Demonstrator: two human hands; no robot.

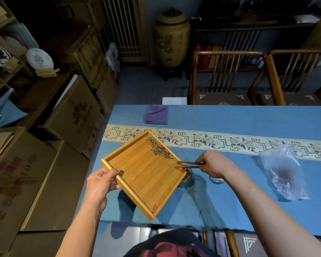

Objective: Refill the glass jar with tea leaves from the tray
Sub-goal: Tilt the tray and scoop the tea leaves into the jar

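A square bamboo tray is held tilted above the blue table, its right corner over a small glass jar. My left hand grips the tray's left rim. Dark tea leaves lie in a strip along the tray's upper right edge. My right hand pinches brown wooden tongs, whose tips reach over the tray's right corner just above the jar. The jar holds some tea leaves and is partly hidden by the tray.
A clear plastic bag lies at the right. A second small glass piece sits under my right wrist. A purple cloth lies at the far edge beside a patterned runner. Loose leaves dot the tablecloth. Chairs stand behind; boxes at left.
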